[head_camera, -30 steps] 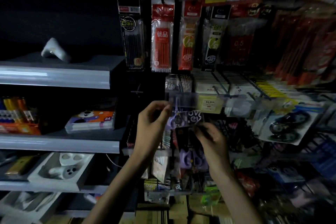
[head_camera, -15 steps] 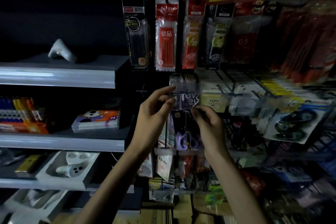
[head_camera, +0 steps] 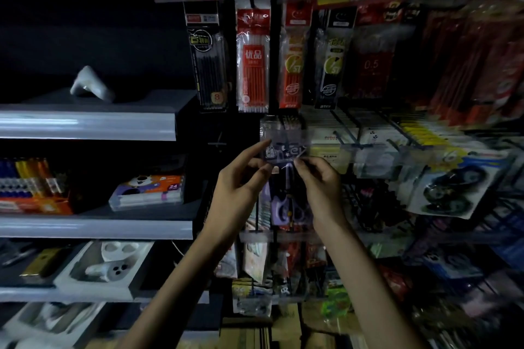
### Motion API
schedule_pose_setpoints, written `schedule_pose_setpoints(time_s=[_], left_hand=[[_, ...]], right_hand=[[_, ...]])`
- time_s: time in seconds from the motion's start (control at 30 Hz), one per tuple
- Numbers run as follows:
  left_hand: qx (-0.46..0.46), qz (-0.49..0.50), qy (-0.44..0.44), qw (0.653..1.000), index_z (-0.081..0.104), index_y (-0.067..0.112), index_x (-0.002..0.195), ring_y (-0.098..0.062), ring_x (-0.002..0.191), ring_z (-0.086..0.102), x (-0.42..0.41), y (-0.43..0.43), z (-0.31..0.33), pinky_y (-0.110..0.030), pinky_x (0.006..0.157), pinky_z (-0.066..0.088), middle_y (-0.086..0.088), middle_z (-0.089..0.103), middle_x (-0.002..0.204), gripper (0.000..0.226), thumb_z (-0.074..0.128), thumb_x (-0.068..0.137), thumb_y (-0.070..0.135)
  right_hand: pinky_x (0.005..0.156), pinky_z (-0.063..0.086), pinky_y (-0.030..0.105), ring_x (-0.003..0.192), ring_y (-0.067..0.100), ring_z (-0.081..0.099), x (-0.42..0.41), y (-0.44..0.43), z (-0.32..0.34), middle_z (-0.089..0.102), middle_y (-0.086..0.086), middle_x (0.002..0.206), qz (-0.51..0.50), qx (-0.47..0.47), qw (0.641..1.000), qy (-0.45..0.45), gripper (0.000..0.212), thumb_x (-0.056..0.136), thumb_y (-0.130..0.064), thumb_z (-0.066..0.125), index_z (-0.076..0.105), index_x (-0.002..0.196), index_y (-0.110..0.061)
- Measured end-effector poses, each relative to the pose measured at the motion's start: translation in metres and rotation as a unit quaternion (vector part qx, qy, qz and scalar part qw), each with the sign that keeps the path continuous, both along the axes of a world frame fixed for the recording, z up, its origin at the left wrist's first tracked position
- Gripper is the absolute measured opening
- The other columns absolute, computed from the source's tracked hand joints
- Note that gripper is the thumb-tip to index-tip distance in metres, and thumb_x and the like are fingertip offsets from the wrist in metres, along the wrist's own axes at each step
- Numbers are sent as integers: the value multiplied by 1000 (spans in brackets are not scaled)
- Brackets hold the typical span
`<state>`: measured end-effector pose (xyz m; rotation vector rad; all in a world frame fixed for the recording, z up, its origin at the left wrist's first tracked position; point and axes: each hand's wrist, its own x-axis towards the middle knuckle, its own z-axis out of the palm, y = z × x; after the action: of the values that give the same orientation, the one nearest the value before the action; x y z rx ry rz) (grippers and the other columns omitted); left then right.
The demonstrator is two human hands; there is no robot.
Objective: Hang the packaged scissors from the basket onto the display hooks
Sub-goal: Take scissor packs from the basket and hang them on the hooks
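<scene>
left hand (head_camera: 235,193), right hand (head_camera: 320,184): both pinching scissors pack (head_camera: 285,207) header | risk: I can't make out the hook; hole misses, pack drops

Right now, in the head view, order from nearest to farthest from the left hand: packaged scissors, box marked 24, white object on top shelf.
1. packaged scissors, pinched by the left hand.
2. box marked 24, middle shelf, left.
3. white object, top shelf, left.
</scene>
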<state>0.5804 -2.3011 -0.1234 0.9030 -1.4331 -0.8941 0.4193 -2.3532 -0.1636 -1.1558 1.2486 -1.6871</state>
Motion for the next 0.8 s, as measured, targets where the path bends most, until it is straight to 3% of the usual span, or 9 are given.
schedule_pose_setpoints(time_s=[0.23, 0.43, 0.6, 0.7, 0.8], left_hand=[[2, 0, 7, 1000, 62, 34, 143, -17, 92, 61, 1, 3, -3, -32, 92, 51, -19, 66, 101, 43, 62, 104, 14], [-5, -15, 25, 1000, 61, 36, 144, -20, 93, 60, 2, 2, -2, -36, 92, 49, -23, 65, 104, 45, 64, 104, 16], [-5, -25, 18, 1000, 58, 42, 144, -38, 100, 66, 4, 3, -5, -57, 105, 50, -22, 67, 108, 47, 63, 104, 20], [-5, -23, 16, 1000, 58, 40, 145, -38, 98, 66, 3, 1, -6, -51, 105, 52, -22, 66, 106, 47, 63, 104, 17], [-13, -23, 14, 1000, 58, 37, 147, -21, 94, 61, 4, 0, -9, -38, 96, 51, -22, 64, 103, 48, 63, 104, 14]], right_hand=[[79, 52, 29, 89, 12, 70, 1, -3, 3, 75, 0, 93, -9, -20, 1000, 23, 13, 97, -29, 69, 73, 95, -17], [87, 55, 29, 97, 9, 71, 0, 4, 2, 77, -7, 99, -14, -25, 1000, 6, 14, 95, -32, 71, 76, 102, -20], [86, 54, 26, 98, 9, 71, 3, 3, 3, 77, -6, 100, -11, -27, 1000, -4, 17, 95, -34, 71, 76, 103, -20], [80, 52, 23, 92, 10, 71, 5, -5, 5, 77, -3, 96, -20, -18, 1000, -11, 18, 95, -32, 71, 75, 102, -16], [81, 51, 27, 94, 12, 70, 7, -11, 2, 77, -1, 98, -25, -8, 1000, -9, 20, 95, -30, 72, 75, 104, -13]])
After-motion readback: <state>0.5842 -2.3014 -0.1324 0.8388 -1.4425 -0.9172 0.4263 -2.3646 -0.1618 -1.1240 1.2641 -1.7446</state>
